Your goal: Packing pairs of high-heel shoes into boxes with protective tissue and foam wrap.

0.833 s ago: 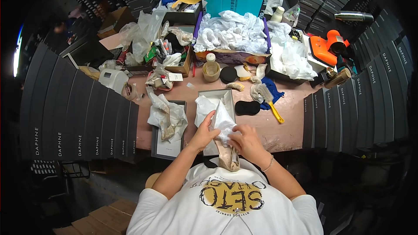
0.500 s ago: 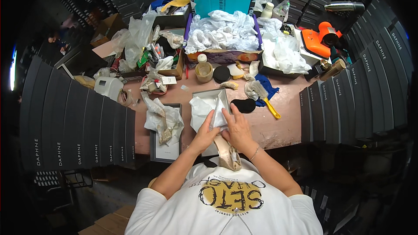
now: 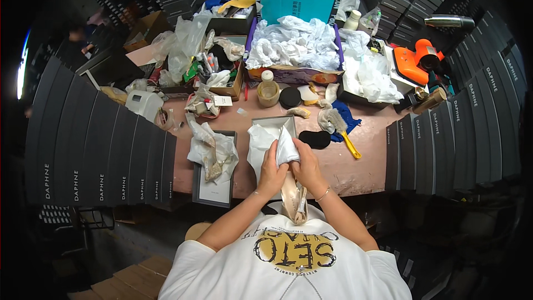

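My left hand [image 3: 271, 171] and my right hand [image 3: 306, 165] close together on a wad of white tissue paper [image 3: 287, 146] at the front of a beige high-heeled shoe [image 3: 294, 197], which points down toward my chest. Just beyond my hands lies an open shoe box [image 3: 268, 129] lined with white tissue. To its left a box lid [image 3: 214, 190] carries a second beige shoe [image 3: 210, 162] on crumpled tissue.
A brush with a yellow handle [image 3: 341, 131], a black pad [image 3: 315, 139], a small bottle [image 3: 268, 90] and a black round tin [image 3: 290, 98] lie on the pink table [image 3: 355, 166]. A purple box of white tissue [image 3: 294, 47] stands behind. Stacks of black shoe boxes [image 3: 94, 161] flank both sides.
The view has shifted slightly. My hands stay on the tissue and shoe, and the tissue now stands up higher between my fingers.
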A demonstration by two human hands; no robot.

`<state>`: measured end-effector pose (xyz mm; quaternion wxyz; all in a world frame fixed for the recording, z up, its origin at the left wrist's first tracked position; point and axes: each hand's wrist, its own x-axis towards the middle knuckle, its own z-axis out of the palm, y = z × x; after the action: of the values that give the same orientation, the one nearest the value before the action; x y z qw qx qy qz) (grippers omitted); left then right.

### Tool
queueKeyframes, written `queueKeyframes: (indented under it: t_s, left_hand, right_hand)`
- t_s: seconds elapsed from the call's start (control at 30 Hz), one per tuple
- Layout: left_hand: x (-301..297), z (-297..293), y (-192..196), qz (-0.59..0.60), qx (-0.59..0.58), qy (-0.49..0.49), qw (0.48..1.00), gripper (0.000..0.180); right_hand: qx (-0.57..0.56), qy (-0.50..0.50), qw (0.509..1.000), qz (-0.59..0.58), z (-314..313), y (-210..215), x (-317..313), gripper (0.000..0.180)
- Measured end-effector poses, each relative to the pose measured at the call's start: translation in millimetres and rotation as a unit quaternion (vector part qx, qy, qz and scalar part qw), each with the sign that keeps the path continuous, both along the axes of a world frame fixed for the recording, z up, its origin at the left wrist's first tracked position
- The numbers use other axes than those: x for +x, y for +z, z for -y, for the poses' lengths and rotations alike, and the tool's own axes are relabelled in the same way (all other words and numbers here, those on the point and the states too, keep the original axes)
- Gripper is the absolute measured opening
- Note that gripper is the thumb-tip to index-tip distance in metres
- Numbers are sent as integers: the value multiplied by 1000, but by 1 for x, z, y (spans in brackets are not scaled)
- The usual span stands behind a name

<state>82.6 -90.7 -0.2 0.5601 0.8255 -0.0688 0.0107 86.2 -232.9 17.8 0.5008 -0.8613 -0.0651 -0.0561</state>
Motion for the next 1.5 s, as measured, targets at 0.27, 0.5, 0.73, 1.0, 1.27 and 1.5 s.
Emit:
queueKeyframes:
  t_s: [0.27,0.5,0.73,1.0,1.27,1.5]
  left_hand:
    - [-2,0,-22,-111,-161,99,976,60]
    - [-50,-119,-58,-158,-222,165,948,49]
    - [-97,-190,-70,-194,-293,332,876,28]
    - [-86,-254,-61,-157,-306,363,866,27]
    - [-2,-196,-21,-341,-615,87,706,78]
    - [-2,-127,-13,-372,-649,74,659,71]
  right_hand:
    - [29,48,998,4,-11,-27,-10,62]
    - [-137,143,978,65,-56,-25,31,59]
    - [-230,413,878,-70,-236,-70,34,61]
    - [-169,336,924,-63,-223,-67,45,49]
    - [47,345,934,-85,-146,45,-31,46]
    - [-2,227,973,-31,-93,36,-4,28]
